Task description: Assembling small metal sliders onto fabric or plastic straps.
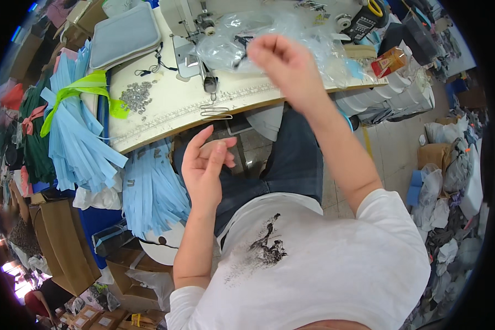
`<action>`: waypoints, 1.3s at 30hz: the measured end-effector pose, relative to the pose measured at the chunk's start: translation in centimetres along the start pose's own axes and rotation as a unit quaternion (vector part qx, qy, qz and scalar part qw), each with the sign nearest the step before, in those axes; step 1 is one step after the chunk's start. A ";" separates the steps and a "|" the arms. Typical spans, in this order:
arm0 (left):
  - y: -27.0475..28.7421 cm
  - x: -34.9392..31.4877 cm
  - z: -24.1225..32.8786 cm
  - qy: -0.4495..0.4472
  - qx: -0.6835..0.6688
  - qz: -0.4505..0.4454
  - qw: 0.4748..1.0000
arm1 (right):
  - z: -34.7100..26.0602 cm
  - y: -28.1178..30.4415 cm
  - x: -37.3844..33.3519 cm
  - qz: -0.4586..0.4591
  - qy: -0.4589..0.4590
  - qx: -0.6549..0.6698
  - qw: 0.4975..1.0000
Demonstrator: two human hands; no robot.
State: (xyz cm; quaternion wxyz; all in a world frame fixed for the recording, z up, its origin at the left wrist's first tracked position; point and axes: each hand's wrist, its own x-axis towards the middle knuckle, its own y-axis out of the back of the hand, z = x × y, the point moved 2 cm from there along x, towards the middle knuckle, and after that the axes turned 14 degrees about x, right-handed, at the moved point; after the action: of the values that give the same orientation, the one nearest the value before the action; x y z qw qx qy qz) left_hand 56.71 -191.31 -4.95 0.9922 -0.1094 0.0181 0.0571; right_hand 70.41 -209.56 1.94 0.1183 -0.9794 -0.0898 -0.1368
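My left hand [202, 171] is raised in front of the table's near edge. Its index finger points up, the other fingers are loosely bent, and nothing shows in it. Over the sewing table my right hand [289, 66] is closed, thumb and fingers drawn together. Right beside its fingertips is a small black piece [242, 45], cord-like in shape; whether the fingers grip it, I cannot tell. Clear plastic bags [225, 50] lie beneath and around that hand. The sewing machine's presser-foot area [202, 26] stands to their left.
Small grey metal pieces [136, 98] are heaped on the tabletop. Light-blue fabric strips [74, 132] hang at the left, tied with a lime-green band [77, 91]; more blue strips [151, 190] hang below the table. A grey pouch [125, 36] and a black control box [366, 22] sit farther back.
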 end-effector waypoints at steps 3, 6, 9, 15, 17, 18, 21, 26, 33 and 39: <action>2.5 1.1 -0.6 -0.020 0.046 0.022 0.998 | -0.6 1.5 3.9 0.051 0.041 -0.051 0.997; 4.6 3.5 0.8 -0.019 0.134 0.055 0.989 | -0.4 3.7 2.9 0.060 -0.049 0.143 0.987; 7.3 9.5 3.1 -0.150 0.403 0.109 0.896 | 2.5 3.6 -3.0 0.100 -0.238 0.476 0.840; 8.5 20.5 5.8 -0.255 0.693 0.008 0.674 | 4.2 2.0 -11.7 0.208 -0.346 0.468 0.786; 7.7 22.0 5.1 -0.272 0.726 -0.035 0.630 | 4.0 1.9 -13.2 0.161 -0.369 0.474 0.783; 7.4 22.6 4.6 -0.285 0.757 -0.070 0.585 | 4.1 2.0 -13.7 0.167 -0.364 0.476 0.783; 8.1 25.3 2.8 -0.253 0.769 -0.102 0.578 | 4.4 1.8 -14.3 0.175 -0.345 0.472 0.792; 7.7 25.7 2.8 -0.350 0.721 -0.083 0.593 | 2.9 1.8 -14.1 0.196 -0.372 0.423 0.803; 6.9 21.9 7.1 -0.367 0.478 0.080 0.794 | 3.4 1.8 -14.5 0.070 -0.368 0.467 0.801; 3.7 9.3 5.4 -0.103 0.042 -0.003 0.994 | 2.9 0.9 -14.0 0.026 -0.371 0.410 0.833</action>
State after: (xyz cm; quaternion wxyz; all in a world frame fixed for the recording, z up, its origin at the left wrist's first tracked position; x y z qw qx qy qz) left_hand 65.60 -185.53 -0.92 0.9927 -0.0612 -0.0821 0.0644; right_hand 58.06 -211.64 -5.05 0.4699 -0.8207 -0.1493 0.2887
